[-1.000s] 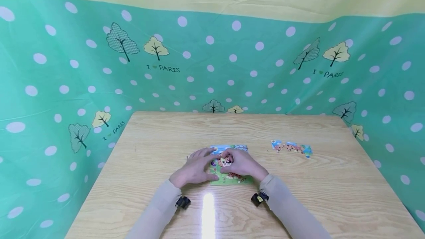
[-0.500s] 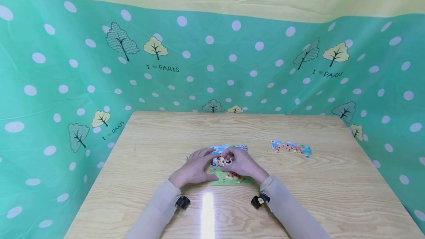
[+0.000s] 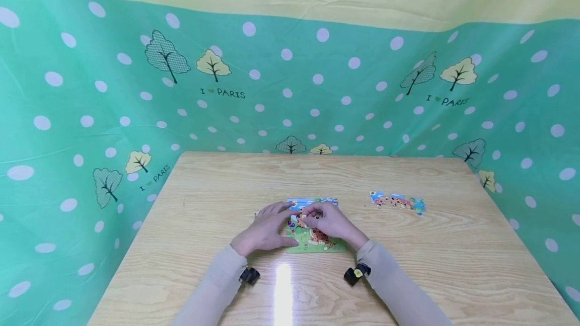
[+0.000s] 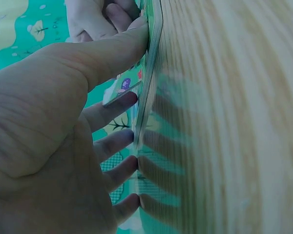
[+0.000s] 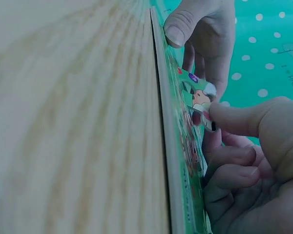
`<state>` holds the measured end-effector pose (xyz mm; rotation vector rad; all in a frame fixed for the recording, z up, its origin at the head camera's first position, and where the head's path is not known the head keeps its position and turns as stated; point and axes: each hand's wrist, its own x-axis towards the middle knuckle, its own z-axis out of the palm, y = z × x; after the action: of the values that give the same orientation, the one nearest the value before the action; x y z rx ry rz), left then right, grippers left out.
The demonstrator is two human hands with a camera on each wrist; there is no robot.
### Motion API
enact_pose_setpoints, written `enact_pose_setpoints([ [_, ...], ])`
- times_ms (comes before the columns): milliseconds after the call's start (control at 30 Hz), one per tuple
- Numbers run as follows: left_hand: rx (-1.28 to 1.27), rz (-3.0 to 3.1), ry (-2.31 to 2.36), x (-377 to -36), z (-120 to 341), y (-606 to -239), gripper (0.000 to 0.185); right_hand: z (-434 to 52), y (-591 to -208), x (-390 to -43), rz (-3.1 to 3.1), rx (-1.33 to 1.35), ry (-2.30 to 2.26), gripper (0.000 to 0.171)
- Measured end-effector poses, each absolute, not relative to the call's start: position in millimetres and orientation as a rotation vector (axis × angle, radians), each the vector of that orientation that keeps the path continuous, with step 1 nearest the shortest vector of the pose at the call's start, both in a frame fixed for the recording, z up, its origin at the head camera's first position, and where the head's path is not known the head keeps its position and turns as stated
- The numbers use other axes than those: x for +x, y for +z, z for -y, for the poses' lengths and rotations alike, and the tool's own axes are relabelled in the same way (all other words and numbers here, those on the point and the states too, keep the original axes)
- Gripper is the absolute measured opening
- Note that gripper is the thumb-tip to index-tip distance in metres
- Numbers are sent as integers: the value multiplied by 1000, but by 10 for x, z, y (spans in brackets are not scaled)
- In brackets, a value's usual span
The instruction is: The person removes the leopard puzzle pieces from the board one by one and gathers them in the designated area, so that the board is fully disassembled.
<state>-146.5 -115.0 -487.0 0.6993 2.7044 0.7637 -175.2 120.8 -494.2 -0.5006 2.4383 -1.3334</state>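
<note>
A jigsaw puzzle board (image 3: 301, 249) with a spotted leopard picture lies on the table under both hands. My left hand (image 3: 263, 230) rests at its left side, fingers extended and spread. In the left wrist view, its thumb (image 4: 122, 46) lies on the board near the edge. My right hand (image 3: 334, 223) reaches over the board from the right, pinching a puzzle piece (image 5: 200, 96) with part of the leopard's face. That piece stands tilted up from the board in the right wrist view, and the right thumb (image 5: 234, 118) covers one end of it.
To the board's right, several loose puzzle pieces (image 3: 395, 201) lie in a row on the wooden table (image 3: 217, 185). A green dotted curtain (image 3: 312, 94) encloses the table at the back and sides.
My right fingers have closed over the leopard's nose, which was visible before, and the right hand has turned slightly. More of the leopard's body shows below it. The left hand stays put.
</note>
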Motion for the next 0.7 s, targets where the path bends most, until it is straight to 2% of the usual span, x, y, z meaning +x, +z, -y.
enact_pose_setpoints([
  [367,660,-2703,726,-1460,1139,-4858,87,-1300,-4900,-1749,-2323,-462,-1402,28],
  [700,696,-2710,695,-1434,1139,-4844,78,-1408,-4921,-1762,-2309,-438,-1431,28],
])
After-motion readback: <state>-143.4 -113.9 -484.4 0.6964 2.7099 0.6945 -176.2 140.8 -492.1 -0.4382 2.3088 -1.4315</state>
